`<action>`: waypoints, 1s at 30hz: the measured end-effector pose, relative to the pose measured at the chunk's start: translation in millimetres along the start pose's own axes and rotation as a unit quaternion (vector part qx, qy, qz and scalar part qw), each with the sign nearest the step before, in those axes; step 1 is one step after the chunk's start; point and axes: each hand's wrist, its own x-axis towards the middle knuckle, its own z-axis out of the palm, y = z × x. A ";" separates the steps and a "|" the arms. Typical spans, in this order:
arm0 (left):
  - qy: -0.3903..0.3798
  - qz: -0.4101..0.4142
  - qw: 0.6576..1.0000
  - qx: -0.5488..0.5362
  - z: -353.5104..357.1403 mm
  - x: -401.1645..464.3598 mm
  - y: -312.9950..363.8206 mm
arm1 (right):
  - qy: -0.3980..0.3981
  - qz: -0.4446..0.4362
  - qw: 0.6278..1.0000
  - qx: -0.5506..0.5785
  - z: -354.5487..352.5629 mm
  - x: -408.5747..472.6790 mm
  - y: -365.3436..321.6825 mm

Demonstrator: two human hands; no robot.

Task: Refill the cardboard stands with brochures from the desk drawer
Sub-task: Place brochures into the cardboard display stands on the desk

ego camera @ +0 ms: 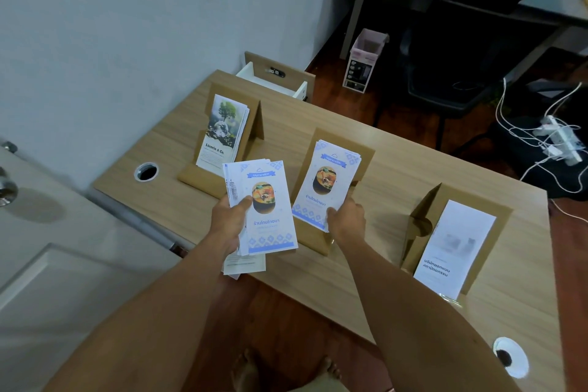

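Two bare forearms reach over a wooden counter (397,169). Left hand (227,221) has its grip clamped on a stack of brochures (265,207) held above the counter edge. Right hand (346,219) pinches the lower edge of brochures in the middle cardboard stand (318,237). Other stands sit left (251,124) and right (426,216), both stocked. Behind, the drawer (276,79) hangs open.

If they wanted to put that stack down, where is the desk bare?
Bare wood lies between the middle stand and right stand, and behind both toward the far edge. It is crowded between the left stand and middle stand, where both hands work.
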 end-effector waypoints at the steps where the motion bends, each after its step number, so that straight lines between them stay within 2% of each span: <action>1: -0.001 0.001 1.000 0.001 0.2 -0.9 0.2 | -0.010 0.008 1.000 -0.008 3.1 -2.4 1.3; 7: -0.008 0.003 1.000 -0.006 1.6 -3.0 0.1 | -0.059 0.046 0.996 -0.042 12.6 -11.3 1.6; 11: -0.024 -0.007 1.000 -0.008 3.8 -4.8 1.9 | -0.015 0.073 0.997 -0.037 2.0 -21.8 -6.1; 14: -0.047 -0.014 0.999 -0.009 10.2 -7.4 4.1 | -0.006 0.032 0.996 0.083 -7.6 -29.4 -17.1; 16: -0.064 -0.018 0.998 -0.007 16.3 -11.3 4.8 | -0.079 0.022 0.971 0.225 -16.7 -38.3 -27.6; 18: -0.079 -0.017 0.997 0.000 23.0 -15.6 4.8 | -0.151 0.020 0.944 0.292 -27.6 -47.4 -35.0; 21: -0.093 -0.019 0.995 0.011 31.0 -22.1 4.1 | -0.181 0.011 0.935 0.303 -34.2 -56.1 -37.5; 30: -0.144 -0.024 0.989 0.030 39.4 -31.9 -21.7 | -0.121 0.037 0.932 0.339 -50.4 -84.1 -4.5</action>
